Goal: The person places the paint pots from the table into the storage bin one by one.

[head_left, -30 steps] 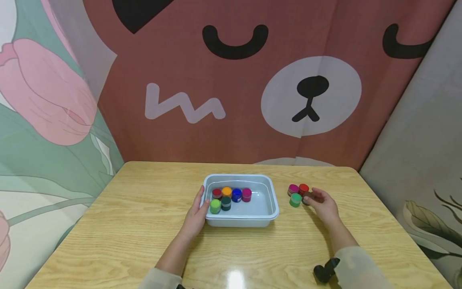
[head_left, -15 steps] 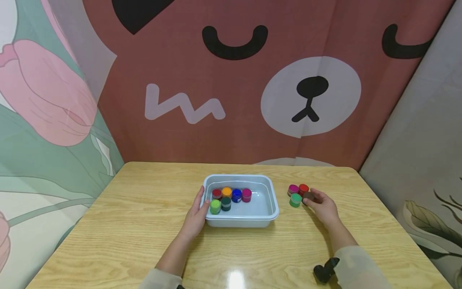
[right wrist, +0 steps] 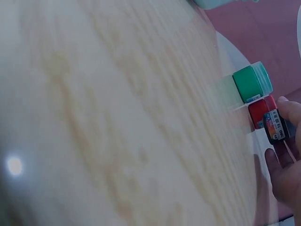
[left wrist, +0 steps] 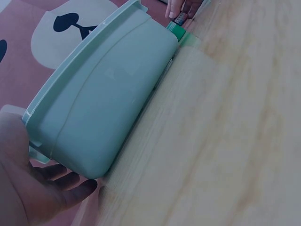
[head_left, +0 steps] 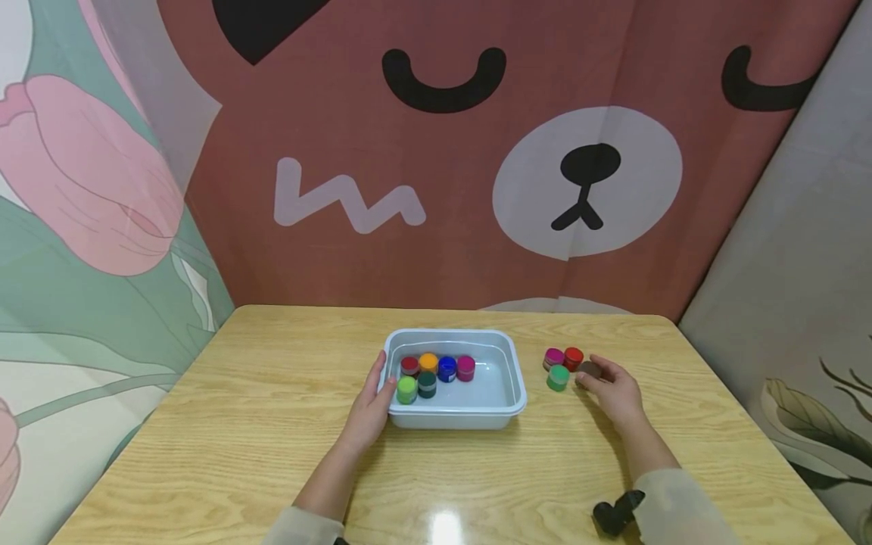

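At its left end, a light-blue plastic basin (head_left: 453, 418) is gripped by my left hand (head_left: 369, 412), thumb over the rim and fingers along the outer wall. My right hand (head_left: 618, 393) pinches a small dark brown paint jar (head_left: 589, 369) between thumb and fingers; its label shows in the right wrist view, where the paint jar (right wrist: 274, 127) looks nearly black. Close beside it stand a green paint jar (head_left: 558, 378), a red paint jar (head_left: 574, 358) and a magenta paint jar (head_left: 554, 359).
Inside the basin, toward its left, several paint jars stand in two rows, including a light green one (head_left: 406, 390), a blue one (head_left: 446, 369) and an orange one (head_left: 428, 362). A wooden table (head_left: 286, 363) bears everything. Printed curtains (head_left: 450, 257) hang behind.
My right hand has shifted slightly to the right with the brown paint jar, widening its gap from the green one. My left hand and the basin have stayed put.
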`<state>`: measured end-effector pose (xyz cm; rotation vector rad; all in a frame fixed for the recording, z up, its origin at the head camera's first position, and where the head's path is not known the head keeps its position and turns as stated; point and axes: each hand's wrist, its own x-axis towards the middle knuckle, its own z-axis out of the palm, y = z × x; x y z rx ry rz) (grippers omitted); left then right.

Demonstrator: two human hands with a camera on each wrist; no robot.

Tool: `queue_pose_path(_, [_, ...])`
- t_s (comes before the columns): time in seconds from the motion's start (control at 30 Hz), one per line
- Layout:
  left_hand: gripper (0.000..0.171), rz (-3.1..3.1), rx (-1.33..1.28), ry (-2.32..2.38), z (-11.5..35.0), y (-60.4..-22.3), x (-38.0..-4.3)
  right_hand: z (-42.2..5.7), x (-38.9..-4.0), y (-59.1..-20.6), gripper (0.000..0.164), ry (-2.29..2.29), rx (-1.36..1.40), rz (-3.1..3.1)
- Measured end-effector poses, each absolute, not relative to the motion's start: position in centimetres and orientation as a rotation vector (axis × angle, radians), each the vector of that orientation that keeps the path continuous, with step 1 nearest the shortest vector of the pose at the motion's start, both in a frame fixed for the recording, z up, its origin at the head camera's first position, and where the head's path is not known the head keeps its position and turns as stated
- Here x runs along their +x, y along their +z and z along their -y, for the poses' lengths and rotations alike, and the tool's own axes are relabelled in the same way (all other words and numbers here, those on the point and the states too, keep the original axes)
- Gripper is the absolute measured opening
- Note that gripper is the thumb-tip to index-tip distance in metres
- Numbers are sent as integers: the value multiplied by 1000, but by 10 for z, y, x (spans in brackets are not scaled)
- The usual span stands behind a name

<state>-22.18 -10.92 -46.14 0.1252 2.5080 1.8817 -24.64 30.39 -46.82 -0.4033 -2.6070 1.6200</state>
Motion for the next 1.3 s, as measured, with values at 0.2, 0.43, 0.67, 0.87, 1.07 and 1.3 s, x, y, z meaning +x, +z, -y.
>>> queue_pose_path(0.2, [57, -2494, 113, 1873, 109, -461, -222, -301, -242, -458, 68, 1586, -415, 2579])
queue_pose_path(0.43, [57, -2491, 109, 1861, 110, -461, -222, -294, -242, -443, 69, 1547, -357, 2591])
queue_pose_path(0.67, [57, -2498, 95, 1857, 110, -461, -221, -275, -242, -425, 66, 1575, -257, 2559])
queue_pose_path(0.87, [57, -2509, 98, 1854, 110, -461, -222, -260, -243, -413, 65, 1607, -196, 2558])
queue_pose_path(1.07, [57, -2501, 95, 1856, 109, -461, -222, -247, -245, -407, 62, 1662, -113, 2529])
queue_pose_path(1.3, [57, -2518, 95, 1865, 109, -460, -221, -226, -248, -402, 58, 1719, -35, 2495])
